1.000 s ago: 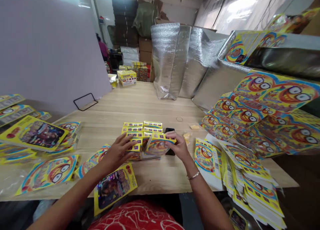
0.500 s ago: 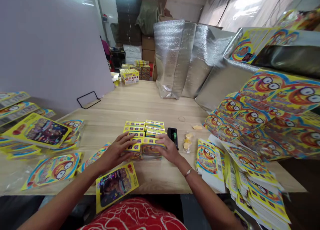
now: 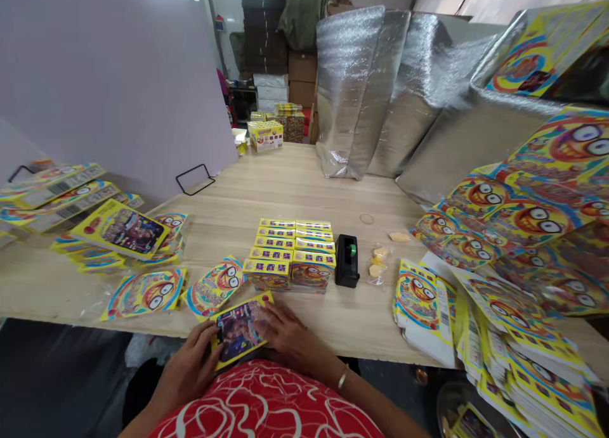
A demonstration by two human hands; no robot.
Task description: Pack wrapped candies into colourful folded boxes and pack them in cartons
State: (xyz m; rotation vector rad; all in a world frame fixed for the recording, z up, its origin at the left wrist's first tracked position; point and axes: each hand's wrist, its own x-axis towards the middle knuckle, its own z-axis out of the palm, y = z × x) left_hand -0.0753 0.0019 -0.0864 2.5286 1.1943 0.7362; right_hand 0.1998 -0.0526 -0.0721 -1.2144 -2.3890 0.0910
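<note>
A flat yellow carton with a dark picture panel lies at the table's front edge, close to my body. My left hand grips its left edge, thumb on top. On its right edge is my right hand, fingers curled over the side; its thumb is hard to make out. Just beyond stand two rows of small yellow boxes packed side by side, with neither hand on them. To their right sits a black tape dispenser with green tape. Two more flat cartons, a near one and a farther one, lie to the left.
Piled flat cartons occupy the table's left side. Small clear packets with yellowish pieces lie right of the dispenser. Stacked cartons and a printed heap fill the right. Silver foil bags stand behind; a black wire stand is at left.
Both hands have left the rows of small boxes and come back toward my body, onto the flat carton, which now lies a little turned. The view has shifted.
</note>
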